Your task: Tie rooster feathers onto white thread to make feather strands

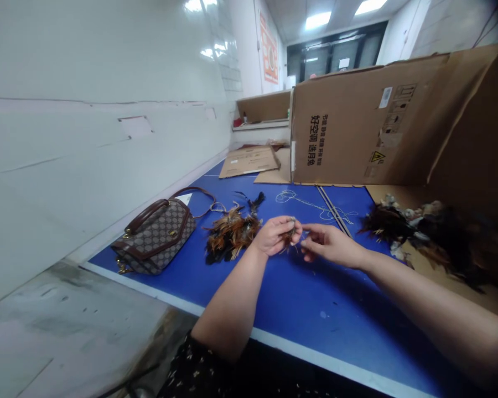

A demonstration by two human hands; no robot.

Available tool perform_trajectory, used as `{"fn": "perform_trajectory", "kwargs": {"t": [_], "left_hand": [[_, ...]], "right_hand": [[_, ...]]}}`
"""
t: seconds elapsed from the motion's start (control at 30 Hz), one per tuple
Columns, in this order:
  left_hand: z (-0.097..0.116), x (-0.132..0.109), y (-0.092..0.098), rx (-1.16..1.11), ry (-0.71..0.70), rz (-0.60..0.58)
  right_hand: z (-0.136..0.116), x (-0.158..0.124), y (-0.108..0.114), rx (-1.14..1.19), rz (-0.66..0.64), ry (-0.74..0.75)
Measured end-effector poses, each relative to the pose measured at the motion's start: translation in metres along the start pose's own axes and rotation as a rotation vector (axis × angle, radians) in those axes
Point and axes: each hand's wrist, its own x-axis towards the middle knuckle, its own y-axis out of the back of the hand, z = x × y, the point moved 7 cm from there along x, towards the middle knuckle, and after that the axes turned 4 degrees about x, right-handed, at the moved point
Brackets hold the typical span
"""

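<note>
Just above the blue table (249, 298), my left hand (273, 235) pinches a small bunch of brown feathers (289, 236) between thumb and fingers. My right hand (330, 245) is close beside it on the right, its index fingertip meeting the left fingertips. Its other fingers curl in near the thumb; anything between them is too fine to make out. Left of my hands lies a loose pile of brown and black feathers (232, 229). Behind them, thin pale string (307, 202) lies in tangled loops on the table.
A brown patterned handbag (160, 232) stands at the left near the wall. A large cardboard box (352, 127) rises at the back right. Dark feathers (431, 235) lie on cardboard to the right. Flat cardboard pieces (249, 160) rest at the back.
</note>
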Motion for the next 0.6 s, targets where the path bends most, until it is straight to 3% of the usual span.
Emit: {"fn": "perform_trajectory", "kwargs": {"t": [0.3,0.53,0.6], "left_hand": [[0.003,-0.008,-0.009,-0.028,0.045,-0.136],[0.022,-0.007,0.013,-0.139,-0.138,0.02],[0.027,-0.006,0.02,-0.202,-0.195,0.078]], "right_hand": [[-0.034,-0.017,0.062,-0.414,0.092,0.026],[0.013,-0.023,0.071,-0.531,0.073,-0.012],[0.022,-0.022,0.087,-0.715,0.208,0.015]]}}
